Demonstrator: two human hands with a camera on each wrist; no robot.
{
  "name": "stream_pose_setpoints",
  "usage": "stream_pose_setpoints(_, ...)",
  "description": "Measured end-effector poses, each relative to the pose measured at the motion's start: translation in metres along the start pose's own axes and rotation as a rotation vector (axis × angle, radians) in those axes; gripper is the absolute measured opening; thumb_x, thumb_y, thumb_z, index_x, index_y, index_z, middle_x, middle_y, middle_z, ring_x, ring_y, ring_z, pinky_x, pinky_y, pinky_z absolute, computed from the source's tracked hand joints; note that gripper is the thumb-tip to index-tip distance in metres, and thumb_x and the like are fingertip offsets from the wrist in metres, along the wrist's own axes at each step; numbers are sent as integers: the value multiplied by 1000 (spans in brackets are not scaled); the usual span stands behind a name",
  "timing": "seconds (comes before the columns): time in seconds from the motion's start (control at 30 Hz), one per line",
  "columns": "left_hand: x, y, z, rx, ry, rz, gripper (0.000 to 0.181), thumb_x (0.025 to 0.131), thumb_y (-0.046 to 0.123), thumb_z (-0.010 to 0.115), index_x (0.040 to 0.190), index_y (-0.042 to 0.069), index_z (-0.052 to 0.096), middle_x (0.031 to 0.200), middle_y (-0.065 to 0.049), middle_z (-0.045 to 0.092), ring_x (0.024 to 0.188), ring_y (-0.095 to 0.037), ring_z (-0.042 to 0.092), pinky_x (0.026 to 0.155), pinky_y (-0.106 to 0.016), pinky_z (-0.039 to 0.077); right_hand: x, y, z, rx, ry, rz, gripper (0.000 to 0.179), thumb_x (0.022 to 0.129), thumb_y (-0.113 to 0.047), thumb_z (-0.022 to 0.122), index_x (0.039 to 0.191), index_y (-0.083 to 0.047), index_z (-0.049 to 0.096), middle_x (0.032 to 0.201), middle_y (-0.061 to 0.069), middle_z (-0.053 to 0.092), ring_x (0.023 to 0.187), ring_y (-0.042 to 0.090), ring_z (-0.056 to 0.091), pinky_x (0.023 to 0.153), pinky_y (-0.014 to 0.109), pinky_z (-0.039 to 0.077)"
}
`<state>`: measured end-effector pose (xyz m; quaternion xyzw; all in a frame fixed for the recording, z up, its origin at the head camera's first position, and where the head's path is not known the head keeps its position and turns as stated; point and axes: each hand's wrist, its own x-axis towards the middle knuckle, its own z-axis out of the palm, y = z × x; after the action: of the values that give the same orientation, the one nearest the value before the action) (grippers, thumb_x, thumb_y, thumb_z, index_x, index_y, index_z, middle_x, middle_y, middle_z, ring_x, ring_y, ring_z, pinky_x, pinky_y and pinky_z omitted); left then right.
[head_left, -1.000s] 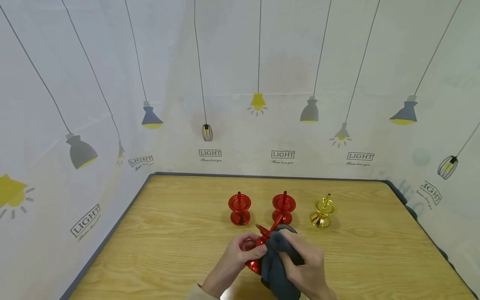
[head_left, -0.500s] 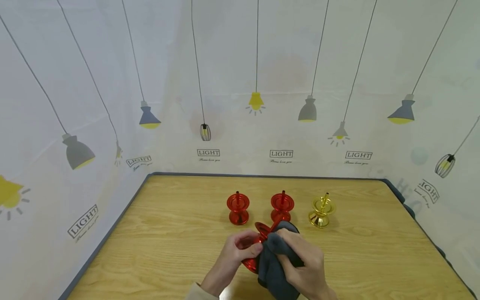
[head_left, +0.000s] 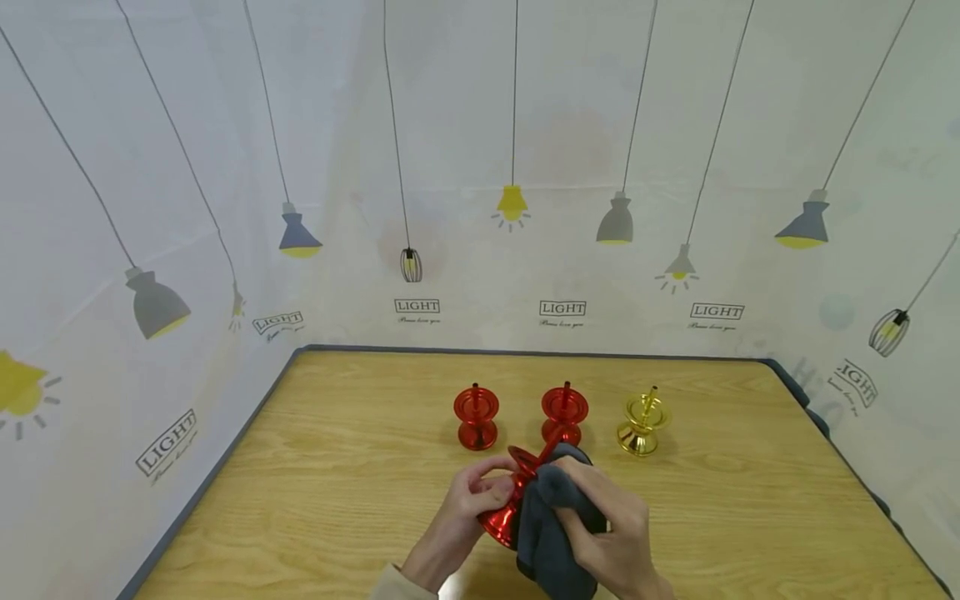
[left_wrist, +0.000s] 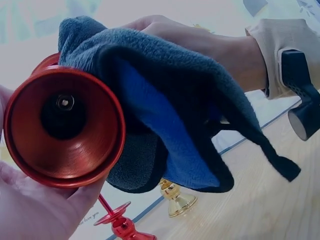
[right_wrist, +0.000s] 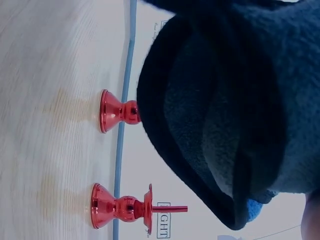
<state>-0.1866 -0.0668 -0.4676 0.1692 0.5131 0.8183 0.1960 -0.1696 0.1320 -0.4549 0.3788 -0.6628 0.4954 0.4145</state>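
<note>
My left hand (head_left: 463, 507) holds a shiny red candle holder (head_left: 501, 523) by its stem, tilted with its spike up and to the right. Its hollow base (left_wrist: 75, 157) faces the left wrist camera, showing a screw inside. With bent fingers my right hand (head_left: 618, 529) grips a dark grey-blue cloth (head_left: 551, 537), bunched against the right side of the holder. The cloth hides part of the dish and stem. In the right wrist view the cloth (right_wrist: 305, 100) covers most of the right half, hiding the held holder.
Behind the hands, two red candle holders, a left one (head_left: 476, 417) and a middle one (head_left: 564, 408), stand upright beside a gold candle holder (head_left: 642, 423). All are on a wooden table (head_left: 315, 475) bordered by a lamp-printed backdrop (head_left: 480, 275).
The held candle holder has shifted slightly left and turned in my left hand, whose thumb has moved left, exposing more of the base. The cloth stays against it. Standing candle holders are unmoved.
</note>
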Motion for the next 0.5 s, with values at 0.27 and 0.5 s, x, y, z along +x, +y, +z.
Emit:
stream_pose_setpoints(0.27, 4, -7, -5, -65, -160, 58, 28, 98, 5, 47, 116, 17, 64, 90, 11, 68, 79, 1, 65, 74, -18, 55, -1, 0, -1, -7, 3, 15, 28, 94, -13, 72, 110, 10, 70, 101, 18, 74, 98, 15, 72, 97, 18, 51)
stream_pose_setpoints(0.5, 3, -3, -8, -146, -221, -81, 22, 105, 21, 47, 118, 20, 63, 109, 8, 68, 97, -3, 65, 87, -22, 54, -3, 2, -2, 41, 28, 15, 29, 91, -5, 75, 111, 14, 69, 105, 19, 75, 105, 12, 72, 96, 19, 52)
